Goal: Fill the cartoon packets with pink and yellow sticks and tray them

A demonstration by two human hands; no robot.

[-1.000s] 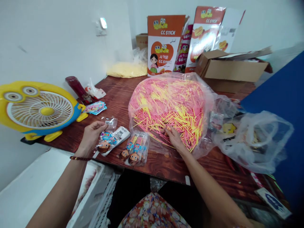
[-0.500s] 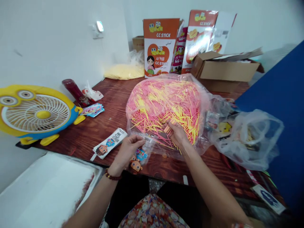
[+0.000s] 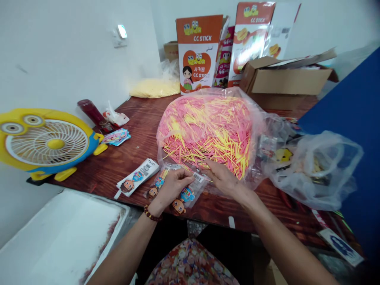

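Note:
My left hand [image 3: 175, 183] is closed in a pinch on a clear printed packet [image 3: 187, 194] with a cartoon face, near the table's front edge. Under and beside that hand lies another printed packet [image 3: 158, 182] with yellow sticks showing in it. My right hand [image 3: 221, 177] reaches in from the right, its fingers closed around a small bundle of sticks [image 3: 204, 166], mostly hidden by the fingers. The bundle is close to the upper end of the packet. Just beyond both hands spreads a large open clear bag [image 3: 257, 130] full of loose pink and yellow sticks [image 3: 208, 118].
A stack of flat printed packets [image 3: 139, 176] lies to the left. A yellow fan [image 3: 49, 142] stands at the left edge. Cartons [image 3: 198, 55] and an open cardboard box [image 3: 291, 83] line the back. A white plastic bag [image 3: 320, 174] sits at the right.
My left hand has moved right with the packet, and a filled packet now shows beside it. My right hand has turned, bringing the stick bundle lower and closer to the packet.

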